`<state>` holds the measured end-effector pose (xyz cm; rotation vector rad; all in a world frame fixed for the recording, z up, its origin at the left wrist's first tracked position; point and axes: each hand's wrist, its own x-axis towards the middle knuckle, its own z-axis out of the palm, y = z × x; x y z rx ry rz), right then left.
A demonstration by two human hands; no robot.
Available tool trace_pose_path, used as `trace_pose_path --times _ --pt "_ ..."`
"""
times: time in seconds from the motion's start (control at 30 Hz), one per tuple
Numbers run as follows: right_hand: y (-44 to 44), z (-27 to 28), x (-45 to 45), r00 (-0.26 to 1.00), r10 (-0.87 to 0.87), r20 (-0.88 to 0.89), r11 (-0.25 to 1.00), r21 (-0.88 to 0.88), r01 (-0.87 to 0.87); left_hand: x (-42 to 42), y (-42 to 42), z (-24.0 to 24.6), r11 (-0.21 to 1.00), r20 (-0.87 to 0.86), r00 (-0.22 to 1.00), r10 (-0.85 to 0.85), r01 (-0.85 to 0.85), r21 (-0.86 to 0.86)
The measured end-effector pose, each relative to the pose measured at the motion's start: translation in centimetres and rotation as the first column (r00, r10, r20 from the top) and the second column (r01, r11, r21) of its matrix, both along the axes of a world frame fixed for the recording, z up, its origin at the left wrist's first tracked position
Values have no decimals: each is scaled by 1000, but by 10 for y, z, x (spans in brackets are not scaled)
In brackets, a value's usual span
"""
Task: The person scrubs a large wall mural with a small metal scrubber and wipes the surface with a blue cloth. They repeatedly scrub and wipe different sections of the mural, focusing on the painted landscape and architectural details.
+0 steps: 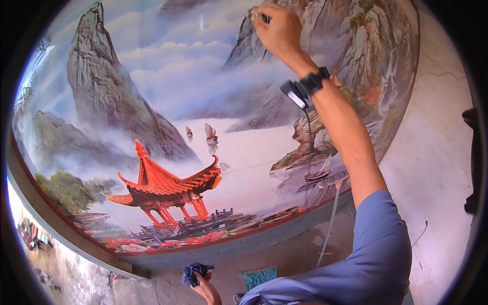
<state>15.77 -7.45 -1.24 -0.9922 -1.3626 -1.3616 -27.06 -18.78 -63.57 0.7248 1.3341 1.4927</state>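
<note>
A large glossy landscape mural (pixel 198 95) with mountains, boats and a red pavilion covers the wall before me. My right hand (pixel 278 28) is raised near its top, against the painted mountains. The fingers are closed around a small dark object (pixel 261 16) with a metallic-looking end, too blurred to name. On that wrist is a black strap (pixel 314 82) with a small device and a cable hanging from it. My left hand (pixel 204 286) is low, below the mural's bottom edge, gripping a crumpled dark blue cloth (pixel 196 273).
A grey ledge (pixel 228 248) runs under the mural. Below it are a turquoise woven item (pixel 260 277) and a thin pale pole (pixel 329 225) leaning upward. A plain wall (pixel 431 133) with a short cable stands at the right. Assorted items (pixel 36 234) lie at the far left.
</note>
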Motion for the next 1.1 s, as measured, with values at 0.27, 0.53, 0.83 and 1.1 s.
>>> trace_pose_path --times 0.27,0.53,0.83,1.1 --pt "1 19 -14 981 -25 193 984 -169 58 25 -1 0 986 13 991 -135 133 100" --pt "13 42 -7 956 62 285 991 -133 -25 35 1 12 976 -16 993 -120 121 178" --pt "11 49 -21 945 25 325 991 -131 19 22 5 3 998 12 999 -43 43 35" --pt "11 25 -11 966 60 250 998 5 -64 24 8 -45 999 -12 1000 -15 15 36"
